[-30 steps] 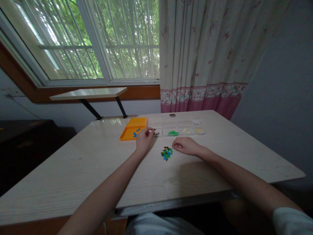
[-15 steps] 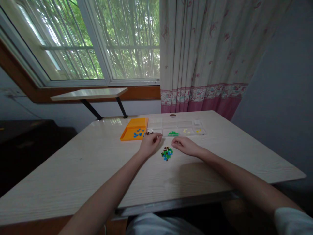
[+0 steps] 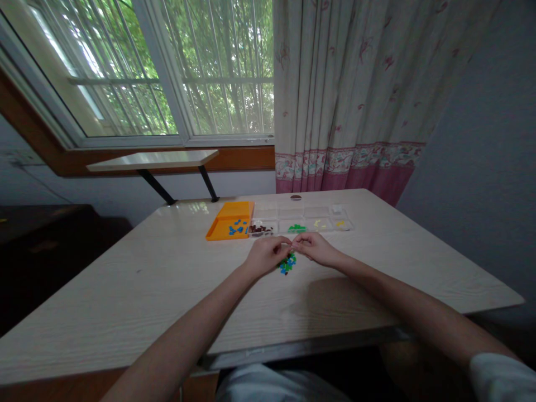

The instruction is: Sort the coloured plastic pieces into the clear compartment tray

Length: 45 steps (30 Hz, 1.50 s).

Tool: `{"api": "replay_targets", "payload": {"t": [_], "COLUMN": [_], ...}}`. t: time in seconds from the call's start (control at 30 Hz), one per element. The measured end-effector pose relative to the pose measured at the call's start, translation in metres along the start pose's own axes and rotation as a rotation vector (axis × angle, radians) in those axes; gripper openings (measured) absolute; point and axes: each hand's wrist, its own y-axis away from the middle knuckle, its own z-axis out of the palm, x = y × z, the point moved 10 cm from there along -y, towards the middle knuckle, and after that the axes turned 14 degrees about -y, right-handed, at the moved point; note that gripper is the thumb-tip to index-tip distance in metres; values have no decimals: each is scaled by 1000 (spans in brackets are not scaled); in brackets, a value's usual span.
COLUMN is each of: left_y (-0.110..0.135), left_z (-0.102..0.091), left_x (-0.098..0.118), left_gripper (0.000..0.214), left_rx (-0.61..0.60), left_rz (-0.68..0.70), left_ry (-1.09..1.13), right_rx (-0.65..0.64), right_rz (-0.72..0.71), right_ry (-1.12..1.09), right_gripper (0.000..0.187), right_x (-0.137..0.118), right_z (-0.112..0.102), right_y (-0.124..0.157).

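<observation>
My left hand (image 3: pixel 268 253) and my right hand (image 3: pixel 314 248) meet at the fingertips, just above a small pile of mixed pieces (image 3: pixel 287 263) in green, blue and brown. Both hands are closed in a pinch; whatever sits between the fingers is too small to name. Part of the pile is hidden behind the left fingers. Beyond the hands, a clear compartment box (image 3: pixel 288 212) holds dark brown pieces (image 3: pixel 262 229), green pieces (image 3: pixel 297 228), and pale and yellow pieces (image 3: pixel 340 224). Blue pieces (image 3: pixel 238 228) lie in an orange case (image 3: pixel 228 211) at its left.
The pale wooden table (image 3: pixel 176 290) runs wide to both sides. A small raised shelf (image 3: pixel 154 160) on black legs stands at its back left. Behind are a barred window (image 3: pixel 226 67) and a patterned curtain (image 3: pixel 343 100). A round dark spot (image 3: pixel 296 197) marks the back edge.
My left hand has moved right, away from the brown pieces in the box, to meet the right hand over the pile. The right hand has shifted slightly left.
</observation>
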Motion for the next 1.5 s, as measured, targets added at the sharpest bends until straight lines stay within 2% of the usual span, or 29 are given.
{"api": "replay_targets", "payload": {"t": [0.17,0.37,0.43,0.6,0.7,1.5], "left_y": [1,0,0,-1,-2,-2], "left_z": [2,5,5,3,5,10], "left_x": [1,0,-2,-10,-13,-12], "left_gripper": [19,18,18,15,16,25], "left_rx": [-14,-43,-32,10,1,-28], "left_rz": [-6,-11,-22,-79,-108,-131], "left_ry": [4,20,38,120,180,262], "right_rx": [6,14,28,101,114,69], "right_rz": [11,-46,-100,-324,-395,-522], "right_ry": [-8,66,155,581,688,752], "right_gripper": [32,29,28,19,17,19], "right_x": [-3,-9,-14,-39,-46,-54], "right_z": [1,1,-1,-3,-1,5], "right_y": [0,-1,0,10,14,21]}}
